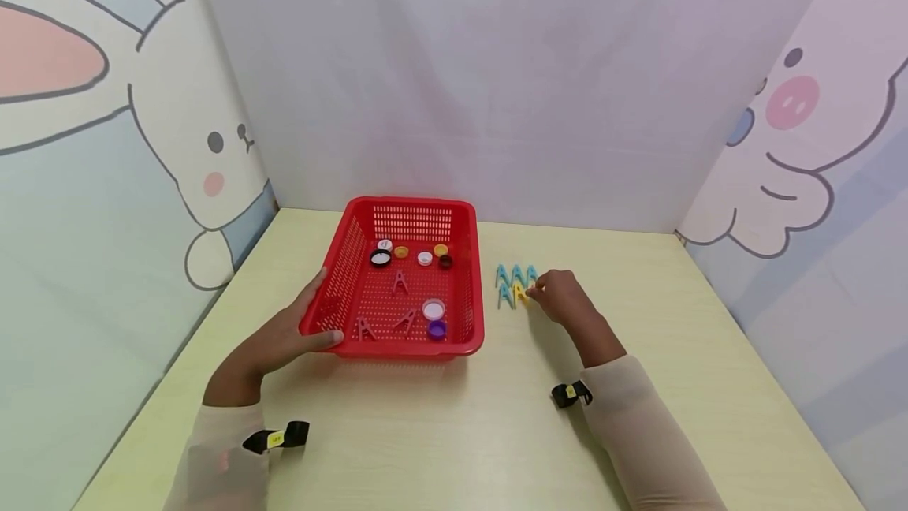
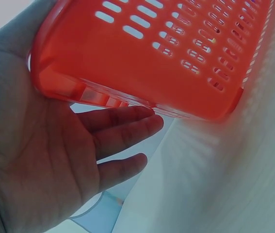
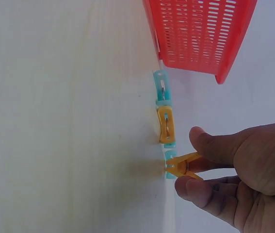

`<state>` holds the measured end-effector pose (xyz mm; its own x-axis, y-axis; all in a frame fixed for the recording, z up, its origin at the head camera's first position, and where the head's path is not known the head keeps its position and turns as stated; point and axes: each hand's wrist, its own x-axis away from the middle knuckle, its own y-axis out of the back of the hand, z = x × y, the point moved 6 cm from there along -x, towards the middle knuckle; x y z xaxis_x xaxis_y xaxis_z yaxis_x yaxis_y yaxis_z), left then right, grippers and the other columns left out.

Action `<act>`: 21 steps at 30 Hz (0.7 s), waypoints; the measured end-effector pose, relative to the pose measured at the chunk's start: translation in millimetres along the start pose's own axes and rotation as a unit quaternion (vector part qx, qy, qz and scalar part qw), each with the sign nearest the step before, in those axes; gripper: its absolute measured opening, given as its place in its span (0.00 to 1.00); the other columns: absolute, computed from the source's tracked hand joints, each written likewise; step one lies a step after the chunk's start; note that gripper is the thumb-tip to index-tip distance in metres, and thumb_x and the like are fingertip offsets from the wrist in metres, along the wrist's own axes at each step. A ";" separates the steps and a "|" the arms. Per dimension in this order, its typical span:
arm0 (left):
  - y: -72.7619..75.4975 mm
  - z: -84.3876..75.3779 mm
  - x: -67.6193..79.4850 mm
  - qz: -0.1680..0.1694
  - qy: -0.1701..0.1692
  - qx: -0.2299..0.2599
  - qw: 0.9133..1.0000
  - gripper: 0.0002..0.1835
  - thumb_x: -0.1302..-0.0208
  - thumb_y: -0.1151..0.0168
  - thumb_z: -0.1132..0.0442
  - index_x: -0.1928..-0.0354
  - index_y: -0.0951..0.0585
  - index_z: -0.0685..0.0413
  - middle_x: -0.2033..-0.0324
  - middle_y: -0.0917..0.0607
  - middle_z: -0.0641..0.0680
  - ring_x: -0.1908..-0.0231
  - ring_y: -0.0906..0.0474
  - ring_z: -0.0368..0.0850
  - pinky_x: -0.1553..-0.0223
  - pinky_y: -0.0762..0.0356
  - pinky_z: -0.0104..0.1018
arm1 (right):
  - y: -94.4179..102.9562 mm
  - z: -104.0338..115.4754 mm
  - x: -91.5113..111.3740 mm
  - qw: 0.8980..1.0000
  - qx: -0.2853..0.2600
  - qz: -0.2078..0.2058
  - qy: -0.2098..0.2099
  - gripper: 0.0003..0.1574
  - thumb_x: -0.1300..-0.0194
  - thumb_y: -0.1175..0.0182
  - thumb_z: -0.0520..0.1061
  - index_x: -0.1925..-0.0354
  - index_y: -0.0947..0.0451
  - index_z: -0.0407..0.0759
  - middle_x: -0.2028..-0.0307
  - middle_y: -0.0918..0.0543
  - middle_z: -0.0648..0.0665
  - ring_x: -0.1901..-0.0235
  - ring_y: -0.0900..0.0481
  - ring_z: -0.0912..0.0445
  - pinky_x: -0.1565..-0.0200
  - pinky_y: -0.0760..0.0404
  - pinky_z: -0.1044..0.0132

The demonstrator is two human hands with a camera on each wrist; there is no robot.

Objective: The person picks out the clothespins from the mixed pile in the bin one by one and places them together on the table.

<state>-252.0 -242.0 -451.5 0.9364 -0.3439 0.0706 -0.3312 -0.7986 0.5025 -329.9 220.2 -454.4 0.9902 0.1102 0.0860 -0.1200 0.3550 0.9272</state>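
My left hand (image 1: 287,333) holds the near left corner of a red plastic basket (image 1: 407,348), its thumb over the rim and its fingers along the outer side. In the left wrist view, three fingers extend beside the basket wall (image 2: 127,63). My right hand (image 1: 565,298) is at the right end of two short rows of clothespins. Between its thumb and fingers it pinches a yellow clothespin (image 3: 182,165), mostly hidden in the head view. Another yellow clothespin (image 1: 520,294) sits just left of it, beside a light-blue clothespin (image 1: 505,296). Behind these is a row of light-blue clothespins (image 1: 518,275).
Inside the basket lie several bottle caps, among them a purple cap (image 1: 437,330) and a black-rimmed cap (image 1: 380,259), plus reddish clothespins (image 1: 405,322). The pale wooden table (image 1: 426,432) meets a white back wall (image 1: 496,85). Cartoon-printed panels stand at both sides.
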 end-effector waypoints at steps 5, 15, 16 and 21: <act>-0.3 -0.3 0.3 -0.001 0.000 -0.001 1.000 0.70 0.39 0.22 0.48 0.10 0.65 0.37 0.26 0.32 0.65 0.28 0.32 0.67 0.50 0.07 0.50 | -2.2 -1.4 -1.1 1.000 -0.001 0.006 -0.008 0.20 0.20 0.35 0.49 0.49 0.10 0.33 0.44 0.10 0.32 0.60 0.19 0.48 0.60 0.22 0.59; -0.9 -1.2 0.9 0.001 0.000 -0.002 1.000 0.69 0.38 0.23 0.47 0.10 0.65 0.37 0.25 0.32 0.65 0.29 0.32 0.66 0.51 0.07 0.48 | -4.3 0.7 1.5 1.000 0.023 0.011 0.017 0.15 0.22 0.39 0.34 0.45 0.11 0.30 0.41 0.11 0.30 0.42 0.13 0.38 0.53 0.13 0.53; -1.0 -1.6 1.0 0.002 -0.001 -0.004 1.000 0.69 0.38 0.23 0.47 0.10 0.65 0.37 0.25 0.32 0.65 0.29 0.32 0.67 0.51 0.07 0.48 | -4.2 0.6 1.4 1.000 0.022 0.012 0.015 0.15 0.23 0.39 0.33 0.44 0.12 0.30 0.41 0.11 0.30 0.42 0.13 0.38 0.54 0.13 0.55; -1.0 -0.8 1.3 0.002 0.003 -0.009 1.000 0.69 0.38 0.23 0.46 0.10 0.66 0.37 0.25 0.32 0.65 0.29 0.32 0.66 0.50 0.07 0.48 | -4.7 0.5 1.2 1.000 0.015 0.024 -0.003 0.19 0.25 0.42 0.29 0.41 0.13 0.30 0.41 0.11 0.31 0.45 0.11 0.41 0.63 0.18 0.63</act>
<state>-250.3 -241.2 -451.2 0.9358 -0.3440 0.0770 -0.3325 -0.7888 0.5170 -328.2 218.2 -458.5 0.9836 0.1214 0.1333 -0.1659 0.3205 0.9326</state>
